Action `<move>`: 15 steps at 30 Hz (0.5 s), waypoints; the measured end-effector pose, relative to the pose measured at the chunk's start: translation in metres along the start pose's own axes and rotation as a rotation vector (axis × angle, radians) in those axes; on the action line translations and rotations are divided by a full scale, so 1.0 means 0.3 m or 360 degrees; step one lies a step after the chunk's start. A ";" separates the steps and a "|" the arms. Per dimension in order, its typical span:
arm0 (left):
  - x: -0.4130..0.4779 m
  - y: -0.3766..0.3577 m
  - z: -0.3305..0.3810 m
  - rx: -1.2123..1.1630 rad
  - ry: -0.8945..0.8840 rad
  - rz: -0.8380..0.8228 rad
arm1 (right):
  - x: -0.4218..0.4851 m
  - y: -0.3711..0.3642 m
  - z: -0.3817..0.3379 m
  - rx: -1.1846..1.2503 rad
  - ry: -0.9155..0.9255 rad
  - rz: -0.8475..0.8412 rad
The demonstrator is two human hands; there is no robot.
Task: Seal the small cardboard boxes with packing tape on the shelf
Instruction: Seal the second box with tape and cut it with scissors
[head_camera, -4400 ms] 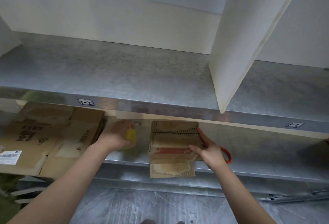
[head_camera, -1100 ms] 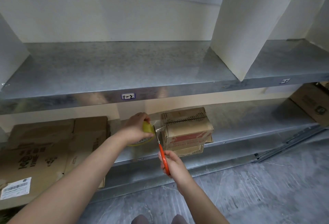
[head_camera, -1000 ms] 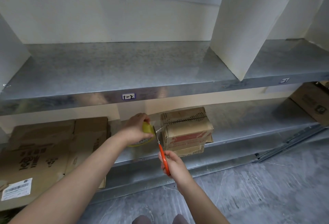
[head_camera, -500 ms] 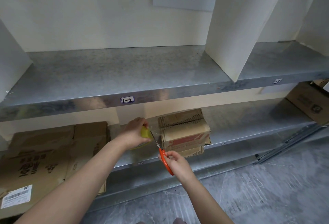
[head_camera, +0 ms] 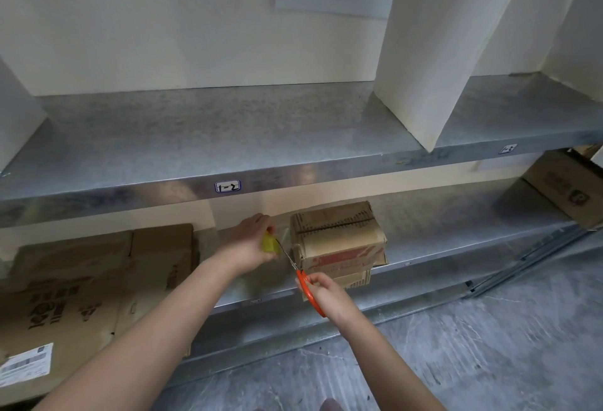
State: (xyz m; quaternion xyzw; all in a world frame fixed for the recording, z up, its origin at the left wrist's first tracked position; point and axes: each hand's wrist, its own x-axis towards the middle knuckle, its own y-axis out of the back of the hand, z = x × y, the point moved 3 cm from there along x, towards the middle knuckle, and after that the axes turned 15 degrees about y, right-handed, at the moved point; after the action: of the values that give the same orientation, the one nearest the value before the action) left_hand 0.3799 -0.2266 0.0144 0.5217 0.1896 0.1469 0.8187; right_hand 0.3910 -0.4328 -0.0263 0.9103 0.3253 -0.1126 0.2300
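Box [head_camera: 337, 241] on lower shelf [head_camera: 440, 241], mid. Left hand [head_camera: 249, 244] beside it, fingers curled round yellow tape roll [head_camera: 269, 243]. Right hand [head_camera: 328, 294] below, gripping orange scissors [head_camera: 301, 275], blades angled up at tape strip between roll and box.

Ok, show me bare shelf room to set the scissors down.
Lower shelf: bare metal between the small box and the big carton at far right. Upper shelf: bare from the left panel to the white divider. Crowded: left of the small box, where the left hand, tape roll and scissors work, then flattened cardboard.
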 end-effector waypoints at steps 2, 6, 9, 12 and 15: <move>0.004 0.007 -0.003 -0.0003 0.0022 -0.0012 | 0.010 -0.006 0.005 0.0126 -0.0066 -0.0038; 0.010 0.018 -0.016 -0.0026 0.0076 -0.0020 | 0.020 -0.018 0.023 0.0285 -0.0095 -0.0048; 0.013 0.023 -0.021 -0.0046 0.0092 -0.0024 | 0.025 -0.011 0.026 0.0239 -0.0057 -0.0021; 0.013 0.022 -0.023 -0.0052 0.0099 -0.0029 | 0.031 0.006 0.024 0.0087 0.0010 0.0047; 0.018 0.020 -0.016 -0.0078 0.0094 -0.0040 | 0.035 0.015 0.026 0.0097 0.0040 0.0042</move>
State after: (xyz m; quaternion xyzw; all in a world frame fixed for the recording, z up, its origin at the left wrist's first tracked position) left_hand 0.3824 -0.2180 0.0171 0.4945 0.2167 0.1565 0.8271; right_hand 0.4015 -0.4339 -0.0352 0.9224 0.3125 -0.1081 0.1996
